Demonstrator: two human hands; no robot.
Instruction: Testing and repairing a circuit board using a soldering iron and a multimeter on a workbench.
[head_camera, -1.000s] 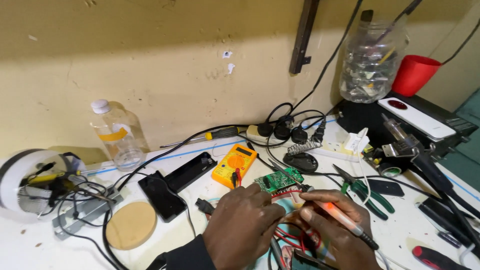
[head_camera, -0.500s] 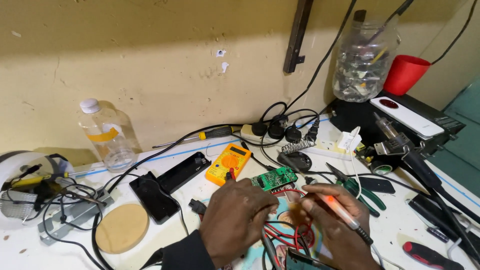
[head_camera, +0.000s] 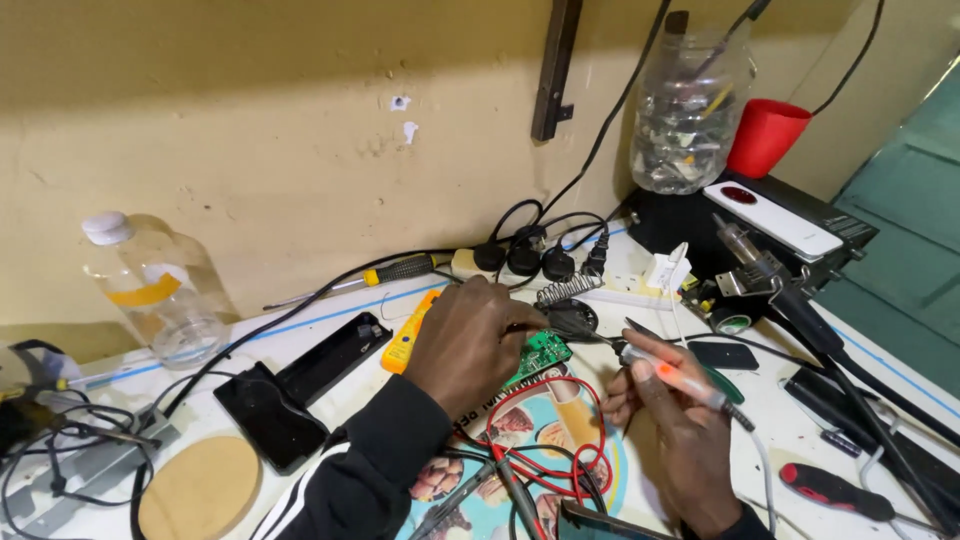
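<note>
Cluttered white bench against yellow wall | green circuit board centre frame, pinned under curled left hand | right hand fingers closed around soldering iron, tip near board | soldering underway, unfinished

two hands, one circuit board, two phones

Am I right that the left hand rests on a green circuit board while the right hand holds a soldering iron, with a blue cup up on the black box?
Not quite: the cup on the black box is red, not blue, as the head view shows. The rest holds: the left hand rests on the green circuit board, and the right hand holds the soldering iron.
</note>
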